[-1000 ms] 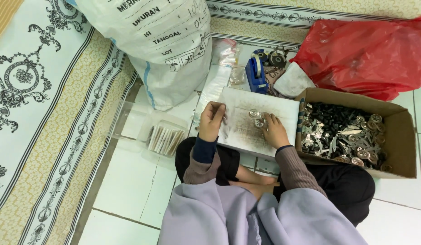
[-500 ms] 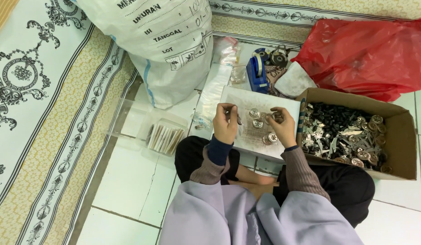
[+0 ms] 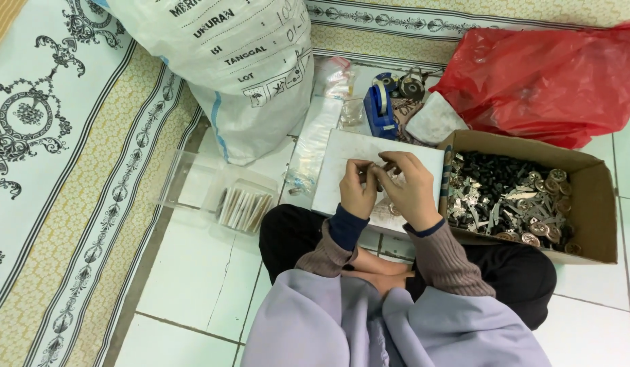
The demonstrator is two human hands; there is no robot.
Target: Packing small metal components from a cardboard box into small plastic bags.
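I sit cross-legged on a tiled floor. My left hand (image 3: 356,188) and my right hand (image 3: 410,188) are raised together over a white board (image 3: 342,160) that rests on my lap. Their fingertips meet around a small metal part (image 3: 381,170), pinched between both hands. A few more small metal parts lie on the board, mostly hidden under my hands. Right of the board stands an open cardboard box (image 3: 597,197) holding several dark and silvery metal parts (image 3: 505,200).
A big white printed sack (image 3: 240,61) stands at the back left, a red plastic bag (image 3: 553,75) at the back right. A blue tape dispenser (image 3: 379,105) and clear bags (image 3: 322,136) lie behind the board. A clear plastic tray (image 3: 216,197) with thin packets sits at my left, beside a patterned carpet (image 3: 50,156).
My hands have lifted off the board and come together. They were apart over the scattered parts earlier; now both pinch one small part between them.
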